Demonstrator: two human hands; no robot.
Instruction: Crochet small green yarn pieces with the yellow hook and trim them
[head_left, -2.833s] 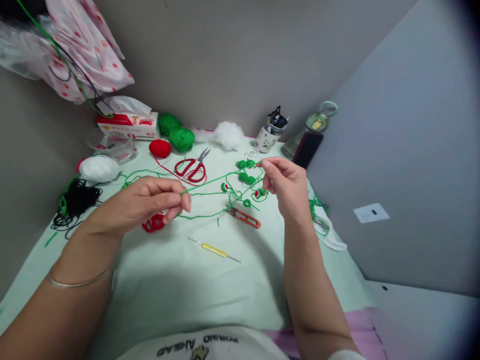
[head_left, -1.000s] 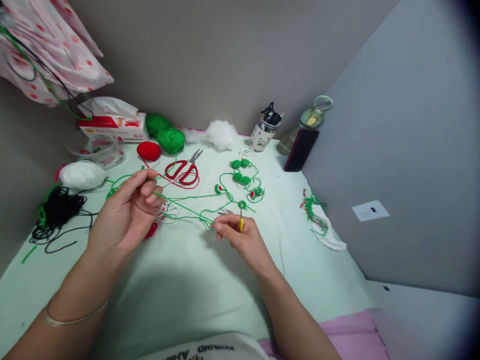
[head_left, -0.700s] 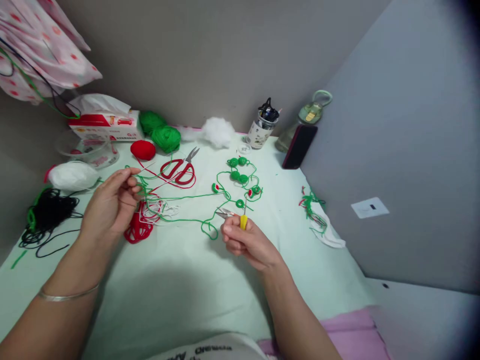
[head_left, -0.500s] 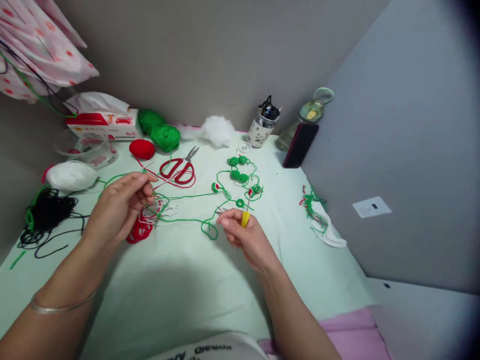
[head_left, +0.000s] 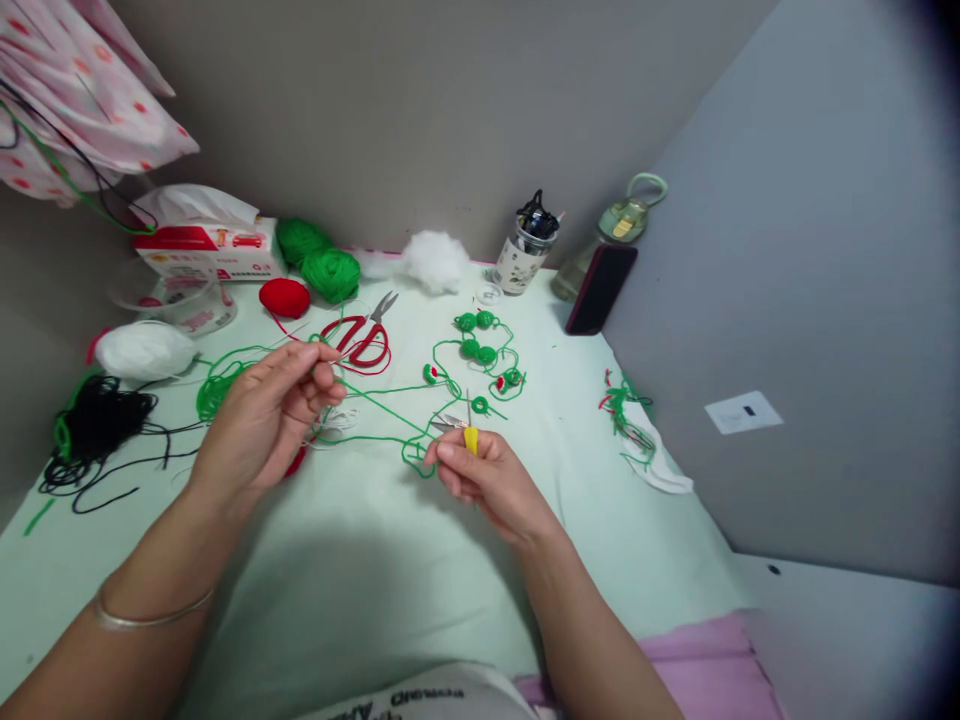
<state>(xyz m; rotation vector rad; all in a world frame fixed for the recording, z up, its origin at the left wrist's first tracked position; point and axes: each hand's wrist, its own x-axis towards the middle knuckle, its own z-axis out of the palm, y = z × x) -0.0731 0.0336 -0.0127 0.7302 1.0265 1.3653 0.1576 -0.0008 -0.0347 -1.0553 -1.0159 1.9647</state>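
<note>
My left hand (head_left: 266,415) is closed in a pinch on green yarn (head_left: 386,405), which stretches down to the fingertips of my right hand (head_left: 487,475). My right hand is closed around a crochet hook (head_left: 471,438) with a yellow handle, its thin metal shaft pointing up. Pointed metal blades (head_left: 450,422) show just beyond the right fingers; I cannot tell whether they are held or lie on the table. A loose green loop (head_left: 418,458) lies left of that hand. Small green crocheted balls (head_left: 486,356) and a green ring (head_left: 480,405) lie beyond it.
Red-handled scissors (head_left: 365,343) lie beyond my left hand. Red yarn (head_left: 284,298), green yarn balls (head_left: 331,275), a tissue box (head_left: 247,250) and white stuffing (head_left: 436,262) stand along the back. Black yarn (head_left: 105,430) is far left. A phone (head_left: 601,290) leans on a bottle (head_left: 577,270).
My left hand has moved right and the green strand between the hands now shows taut. My right hand has shifted slightly left and down, with the hook more upright.
</note>
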